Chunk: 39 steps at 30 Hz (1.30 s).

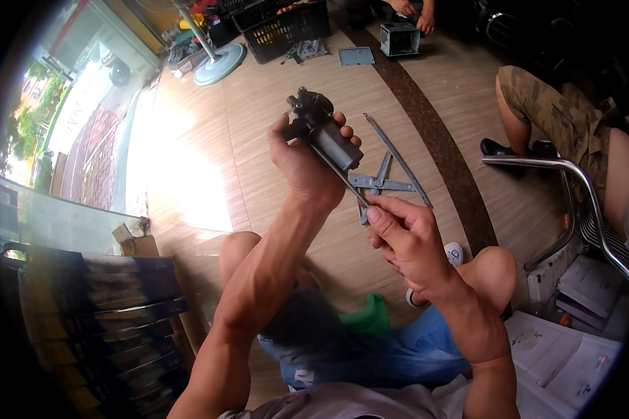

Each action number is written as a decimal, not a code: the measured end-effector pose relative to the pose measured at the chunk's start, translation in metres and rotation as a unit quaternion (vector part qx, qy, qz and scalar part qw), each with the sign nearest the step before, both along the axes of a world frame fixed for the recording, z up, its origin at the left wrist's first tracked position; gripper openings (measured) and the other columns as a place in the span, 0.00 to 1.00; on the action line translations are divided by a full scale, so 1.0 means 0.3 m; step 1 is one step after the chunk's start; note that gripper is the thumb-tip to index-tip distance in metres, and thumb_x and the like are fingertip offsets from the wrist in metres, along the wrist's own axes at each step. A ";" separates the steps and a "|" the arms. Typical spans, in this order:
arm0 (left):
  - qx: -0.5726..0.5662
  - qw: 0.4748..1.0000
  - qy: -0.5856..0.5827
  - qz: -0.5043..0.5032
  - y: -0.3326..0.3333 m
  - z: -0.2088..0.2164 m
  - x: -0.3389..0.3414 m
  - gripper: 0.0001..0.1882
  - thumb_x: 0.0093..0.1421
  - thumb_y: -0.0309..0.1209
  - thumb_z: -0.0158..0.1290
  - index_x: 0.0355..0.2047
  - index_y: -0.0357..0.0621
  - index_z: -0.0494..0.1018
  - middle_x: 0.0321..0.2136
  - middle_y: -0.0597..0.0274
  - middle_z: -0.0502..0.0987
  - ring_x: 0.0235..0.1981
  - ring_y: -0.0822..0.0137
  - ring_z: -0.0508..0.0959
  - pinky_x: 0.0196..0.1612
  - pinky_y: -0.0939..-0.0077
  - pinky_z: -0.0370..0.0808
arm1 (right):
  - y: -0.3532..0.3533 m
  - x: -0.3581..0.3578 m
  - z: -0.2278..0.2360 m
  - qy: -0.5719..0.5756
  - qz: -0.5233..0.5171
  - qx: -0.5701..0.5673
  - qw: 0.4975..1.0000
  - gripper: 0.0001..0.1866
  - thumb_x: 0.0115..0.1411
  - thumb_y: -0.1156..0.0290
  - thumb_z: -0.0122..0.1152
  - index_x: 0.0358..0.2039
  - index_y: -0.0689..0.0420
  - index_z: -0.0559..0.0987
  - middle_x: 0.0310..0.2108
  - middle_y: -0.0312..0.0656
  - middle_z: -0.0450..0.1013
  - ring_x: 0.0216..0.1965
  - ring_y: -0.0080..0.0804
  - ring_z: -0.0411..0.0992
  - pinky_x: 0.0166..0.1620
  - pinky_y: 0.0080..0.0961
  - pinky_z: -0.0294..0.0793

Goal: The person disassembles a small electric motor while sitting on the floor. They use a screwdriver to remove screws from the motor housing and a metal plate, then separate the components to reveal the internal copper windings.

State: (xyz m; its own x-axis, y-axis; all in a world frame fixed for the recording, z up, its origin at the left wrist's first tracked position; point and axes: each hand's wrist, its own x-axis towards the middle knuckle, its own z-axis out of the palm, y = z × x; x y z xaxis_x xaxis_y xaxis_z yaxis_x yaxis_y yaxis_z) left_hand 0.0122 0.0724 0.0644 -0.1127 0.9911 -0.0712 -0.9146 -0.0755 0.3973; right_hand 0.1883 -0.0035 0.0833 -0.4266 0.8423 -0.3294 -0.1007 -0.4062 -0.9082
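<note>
My left hand [302, 162] grips a small dark grey electric motor [323, 131] with a black gear housing at its top, held up over the floor. My right hand [407, 239] holds a thin screwdriver [342, 178] whose shaft runs up and left to the motor's lower end. Below the hands, on the tan tiled floor, lies a grey metal linkage of flat bars [391, 178], partly hidden by my right hand. My knees frame the lower part of the view.
Another person sits on a metal chair [573, 188] at the right. A stack of dark flat boxes [112, 307] stands at the left, white boxes [573, 335] at the right. A fan base [219, 64], black crate [283, 28] and small metal box [400, 38] lie at the back.
</note>
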 end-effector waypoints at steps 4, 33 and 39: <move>-0.038 0.997 0.056 0.032 0.009 0.003 0.006 0.29 0.62 0.55 0.43 0.44 0.38 0.70 0.34 0.53 0.77 0.32 0.61 0.75 0.40 0.66 0.75 | -0.023 -0.032 -0.070 -0.210 -0.056 0.376 0.901 0.16 0.64 0.70 0.61 0.50 0.64 0.78 0.26 0.47 0.77 0.21 0.38 0.76 0.25 0.30 0.72; -0.002 0.998 0.041 0.048 -0.020 0.036 0.007 0.28 0.62 0.54 0.42 0.42 0.38 0.70 0.34 0.54 0.76 0.31 0.60 0.75 0.38 0.63 0.75 | 0.007 -0.048 -0.106 -0.331 -0.114 0.599 0.720 0.15 0.61 0.66 0.66 0.46 0.58 0.81 0.20 0.39 0.73 0.17 0.30 0.73 0.18 0.27 0.68; -0.031 0.998 0.007 0.059 -0.024 0.040 -0.007 0.28 0.61 0.54 0.43 0.42 0.38 0.70 0.34 0.54 0.76 0.31 0.60 0.75 0.39 0.62 0.75 | 0.023 -0.026 -0.063 -0.162 -0.075 0.335 0.925 0.15 0.62 0.66 0.65 0.47 0.59 0.80 0.24 0.40 0.76 0.17 0.27 0.72 0.16 0.23 0.64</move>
State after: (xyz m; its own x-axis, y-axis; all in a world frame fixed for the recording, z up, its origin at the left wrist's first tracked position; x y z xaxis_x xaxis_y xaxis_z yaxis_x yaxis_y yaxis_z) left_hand 0.0102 0.0651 0.0763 -0.2296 0.9645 -0.1307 -0.8955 -0.1567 0.4166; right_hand 0.1804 0.0035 0.0643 -0.2589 0.9456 0.1970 0.2115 0.2545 -0.9437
